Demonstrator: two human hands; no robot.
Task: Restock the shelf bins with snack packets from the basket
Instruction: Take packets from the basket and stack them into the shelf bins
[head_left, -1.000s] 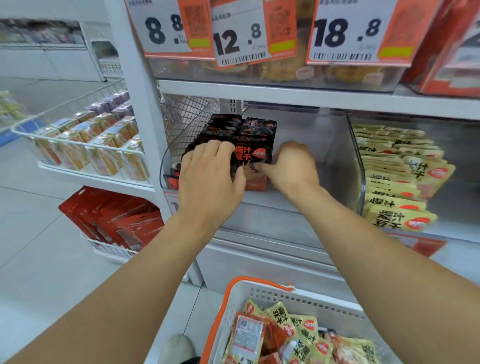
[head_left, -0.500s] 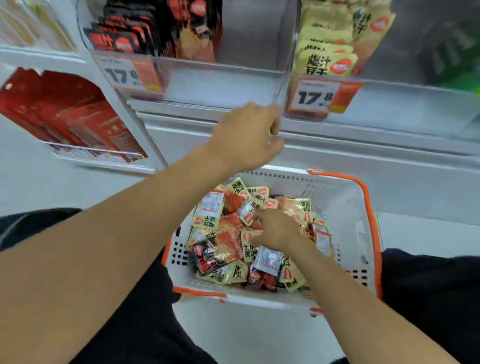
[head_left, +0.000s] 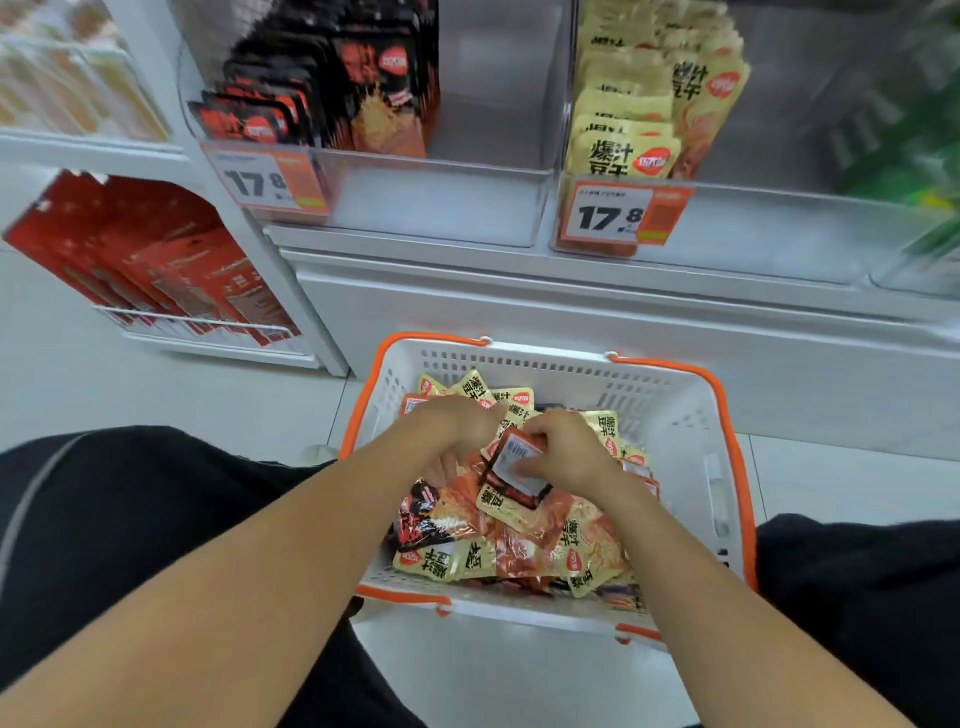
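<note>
Both hands down in the white basket (head_left: 670, 415) with the orange rim, set on the floor between the knees. Right hand (head_left: 569, 454) curled around a black-edged packet (head_left: 519, 465), white label side up, thumb across the label and fingers tucked behind its far edge; packet tilted, lifted a little off the heap. Left hand (head_left: 449, 434) just beside the right-hand fingers, knuckles up, fingertips dipping into the pile (head_left: 524, 545) of packets; whether anything is pinched there cannot be told, as the fingertips are hidden under the hand and blurred.

Under and nearer than both sets of fingers: a loose jumble of yellow, orange and black snack packets, some face up, some turned over. Beyond the fingertips, more yellow packets against the basket's far perforated wall.

Well above and beyond the fingers, on the shelf: a clear bin (head_left: 441, 192) up and to the left holding upright black packets (head_left: 322, 98) crowded to its left side, with bare space to their right; a second clear bin (head_left: 779, 218) up and to the right holding upright yellow packets (head_left: 644, 114). An orange price tag (head_left: 267, 182) on the front of the left bin, another price tag (head_left: 621, 215) on the right one, both reading 17.8. Far off to the left of the left-hand fingers, red boxes (head_left: 145, 260) in a low wire rack.
</note>
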